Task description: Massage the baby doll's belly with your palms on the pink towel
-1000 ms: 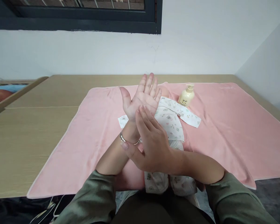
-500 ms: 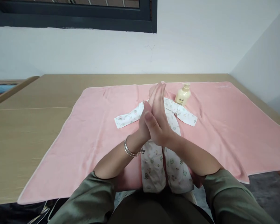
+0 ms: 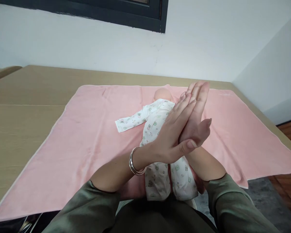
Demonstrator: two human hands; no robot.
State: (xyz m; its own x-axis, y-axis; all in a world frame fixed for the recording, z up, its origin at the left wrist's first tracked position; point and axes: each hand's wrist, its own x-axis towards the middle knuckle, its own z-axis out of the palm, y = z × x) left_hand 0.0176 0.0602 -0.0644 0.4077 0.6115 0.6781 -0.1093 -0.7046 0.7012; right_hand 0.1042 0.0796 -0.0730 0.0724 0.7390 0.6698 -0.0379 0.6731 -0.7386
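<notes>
My left hand (image 3: 172, 134) lies palm to palm against my right hand (image 3: 197, 121), with fingers stretched and nothing to be seen between them. The left one is nearer to me and covers part of the right. Silver bangles (image 3: 133, 163) circle my left wrist. Below and behind the hands, a baby doll (image 3: 163, 94) lies in a white printed outfit (image 3: 154, 124), its bald head away from me. One sleeve stretches out to the left; the other is hidden behind my hands. The trouser legs reach the near table edge.
Under the doll, a pink blanket (image 3: 99, 129) with pale edging spreads over the wooden table (image 3: 26, 119) and hangs past its near edge. A white wall (image 3: 111, 48) with a dark window frame (image 3: 135, 16) stands behind. To the right the floor shows.
My joined hands have moved right and turned, so the left now lies in front of the right. The doll's head has come into view, while the pump bottle is now hidden behind my hands.
</notes>
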